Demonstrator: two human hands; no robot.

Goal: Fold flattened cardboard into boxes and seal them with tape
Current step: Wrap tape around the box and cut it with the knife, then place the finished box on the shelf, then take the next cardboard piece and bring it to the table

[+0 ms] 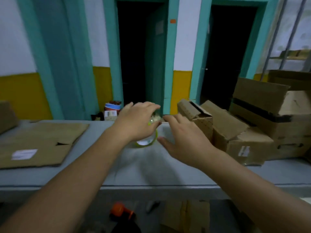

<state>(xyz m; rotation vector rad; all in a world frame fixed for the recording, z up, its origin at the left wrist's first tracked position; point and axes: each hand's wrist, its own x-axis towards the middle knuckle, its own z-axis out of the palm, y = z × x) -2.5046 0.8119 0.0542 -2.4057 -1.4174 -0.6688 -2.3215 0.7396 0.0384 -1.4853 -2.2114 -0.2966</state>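
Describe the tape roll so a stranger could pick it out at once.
Find the long grey table. At its middle, between the flattened cardboard on the left and the stacked boxes on the right, the left hand grips the tape roll from above. It is the only round, clear thing there, with a yellow-green rim; its neighbours are brown cardboard.

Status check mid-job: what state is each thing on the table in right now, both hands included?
tape roll: standing on edge, gripped from above by the left hand
left hand: fingers curled over the tape roll
right hand: fingers spread, beside the roll, holding nothing
flat cardboard: unfolded, lying flat on the table
boxes: formed, piled at the right, some flaps open
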